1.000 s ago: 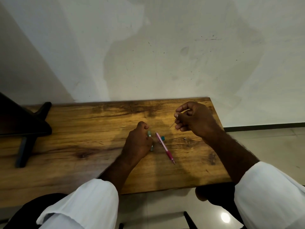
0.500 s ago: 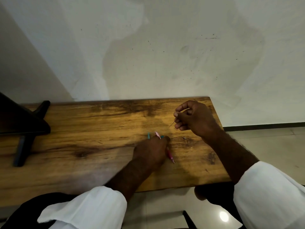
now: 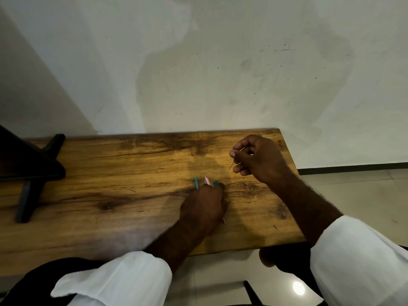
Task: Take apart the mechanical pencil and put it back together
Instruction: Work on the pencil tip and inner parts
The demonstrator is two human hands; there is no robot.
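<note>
My left grip (image 3: 203,206) lies palm-down on the wooden counter (image 3: 110,173), fingers curled over the pink pencil barrel (image 3: 206,180). Only the barrel's far end shows past my fingertips, and its metal tip (image 3: 223,221) pokes out under the near side of my hand. The rest is hidden beneath my knuckles, so I cannot tell whether the barrel is off the wood or flat on it.

Just left of the pink end a slim teal piece (image 3: 196,182) lies on the counter. A second, shorter teal piece (image 3: 215,182) sits just right of the pink end, close against my fingertip.

My right grip (image 3: 258,160) is held above the far right part of the counter, well apart from the left. Its thumb and forefinger pinch a thin dark rod (image 3: 231,166), which slants down and to the left out of the pinch; the other fingers are curled in below it.

A dark stand (image 3: 33,173) occupies the counter's left end, and a pale stained wall (image 3: 220,74) rises behind.
</note>
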